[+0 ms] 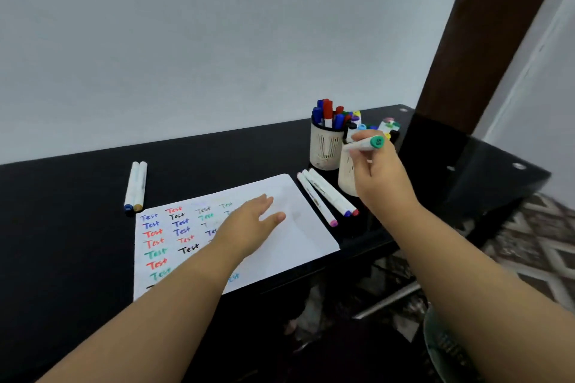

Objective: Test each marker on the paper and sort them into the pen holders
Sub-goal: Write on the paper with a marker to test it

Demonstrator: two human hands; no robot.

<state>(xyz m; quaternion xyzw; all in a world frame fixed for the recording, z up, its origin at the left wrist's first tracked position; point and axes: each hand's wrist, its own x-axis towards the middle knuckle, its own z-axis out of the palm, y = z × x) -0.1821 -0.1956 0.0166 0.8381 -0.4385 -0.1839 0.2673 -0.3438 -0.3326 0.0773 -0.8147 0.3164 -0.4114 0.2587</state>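
Note:
A white paper lies on the black table, covered on its left half with coloured "Test" words. My left hand rests flat on the paper, fingers spread, holding nothing. My right hand is raised over the nearer white pen holder and grips a white marker with a green cap, held nearly level. The farther holder carries several blue and red markers. Three white markers lie side by side right of the paper. Two more markers lie left of it.
Behind the nearer holder, several more coloured marker caps show in a dark container. The table's right edge drops off near a brown post. A patterned floor lies to the right below.

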